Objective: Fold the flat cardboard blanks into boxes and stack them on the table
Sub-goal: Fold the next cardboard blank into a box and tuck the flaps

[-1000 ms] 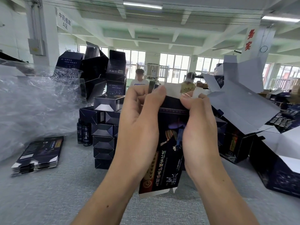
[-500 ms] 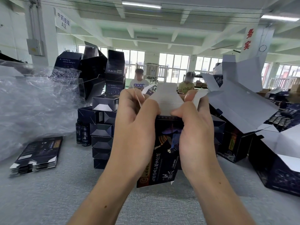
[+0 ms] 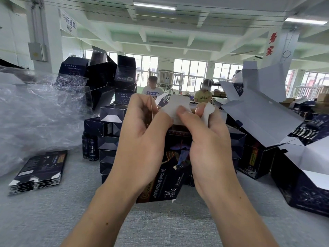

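The box (image 3: 170, 168), a dark printed carton partly folded up from its blank, is held in the air above the grey surface (image 3: 53, 216), upright and slightly tilted, with its white end flaps (image 3: 179, 106) standing open at the top. We have both hands clamped on its upper part: our left hand (image 3: 142, 139) wraps the left side, thumb pressing a white flap, and our right hand (image 3: 208, 139) wraps the right side, thumb on the middle flap and fingers pinching a side flap. The two hands sit close together, thumbs nearly touching. Directly behind the box stands a stack of folded dark boxes (image 3: 108, 136), rising in an uneven pile to a few tilted ones at the top. Left of that stack, two small dark bottles (image 3: 89, 148) stand upright on the surface. Further left of the box lies a stack of flat blanks (image 3: 39, 172), and beyond it a large heap of clear plastic wrap (image 3: 35, 111). To the right of the box sit bigger dark cartons with open white flaps (image 3: 261, 114), crowded together. Far behind the box, two people (image 3: 178, 91) sit facing us in front of a row of windows.
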